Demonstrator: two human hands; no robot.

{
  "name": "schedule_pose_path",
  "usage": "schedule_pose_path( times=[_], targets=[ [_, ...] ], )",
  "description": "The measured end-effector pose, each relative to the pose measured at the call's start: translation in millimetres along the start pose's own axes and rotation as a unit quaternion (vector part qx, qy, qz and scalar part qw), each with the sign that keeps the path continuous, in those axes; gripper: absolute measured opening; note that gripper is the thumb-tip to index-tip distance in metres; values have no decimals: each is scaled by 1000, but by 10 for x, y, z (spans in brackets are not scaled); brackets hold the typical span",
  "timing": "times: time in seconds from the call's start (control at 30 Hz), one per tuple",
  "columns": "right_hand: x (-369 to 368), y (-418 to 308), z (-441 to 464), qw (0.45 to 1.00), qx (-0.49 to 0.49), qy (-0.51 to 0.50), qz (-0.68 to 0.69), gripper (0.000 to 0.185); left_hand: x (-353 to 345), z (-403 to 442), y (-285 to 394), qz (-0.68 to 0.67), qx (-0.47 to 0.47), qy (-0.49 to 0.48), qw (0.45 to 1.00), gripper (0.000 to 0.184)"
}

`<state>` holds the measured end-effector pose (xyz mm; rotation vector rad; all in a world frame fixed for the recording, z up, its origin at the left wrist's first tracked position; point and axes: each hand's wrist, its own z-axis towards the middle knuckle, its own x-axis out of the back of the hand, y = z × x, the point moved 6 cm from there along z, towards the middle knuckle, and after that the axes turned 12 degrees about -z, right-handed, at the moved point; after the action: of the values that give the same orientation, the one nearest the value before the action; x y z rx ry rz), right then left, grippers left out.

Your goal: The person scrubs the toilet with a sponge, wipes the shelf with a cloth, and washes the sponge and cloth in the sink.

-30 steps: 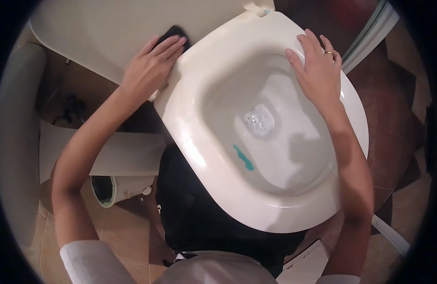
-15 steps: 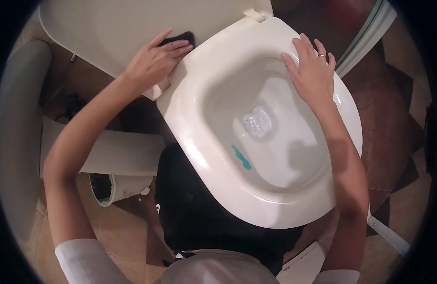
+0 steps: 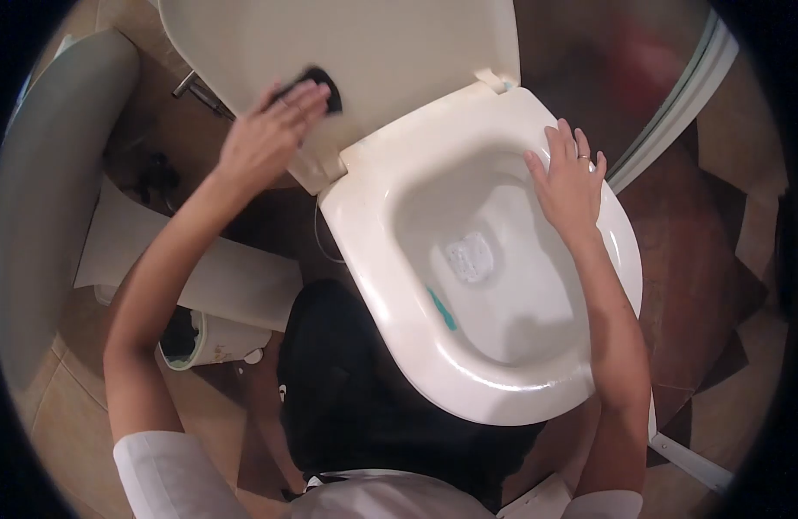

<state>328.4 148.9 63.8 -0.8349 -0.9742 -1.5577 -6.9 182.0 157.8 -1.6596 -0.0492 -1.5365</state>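
Note:
My left hand (image 3: 273,130), slightly blurred, presses a black pad (image 3: 327,86) against the raised beige toilet lid (image 3: 416,52). The pad sticks out past my fingertips. On the right edge of the white toilet bowl (image 3: 390,298) rests my right hand (image 3: 569,186), fingers spread and a ring on one of them, holding nothing. Inside the bowl, a streak of teal gel (image 3: 440,309) lies on the left inner wall, and bubbly water (image 3: 470,258) sits at the bottom.
A white bin (image 3: 221,339) stands on the tiled floor at lower left, beside a pale pedestal (image 3: 195,259). A large grey rounded fixture (image 3: 57,190) fills the far left. At upper right runs a white-framed glass edge (image 3: 684,99).
The view has shifted, so the toilet appears lower and more of the lid shows. My left hand has moved with the pad farther up the lid, away from the hinge. My right hand stays on the rim.

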Motion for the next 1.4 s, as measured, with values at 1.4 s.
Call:
schedule_pose_path(
  times=[1.4],
  targets=[
    [80,21,44,998,-21,-44,48,47,-154,1026,241,-79,59,129,987,51]
  ],
)
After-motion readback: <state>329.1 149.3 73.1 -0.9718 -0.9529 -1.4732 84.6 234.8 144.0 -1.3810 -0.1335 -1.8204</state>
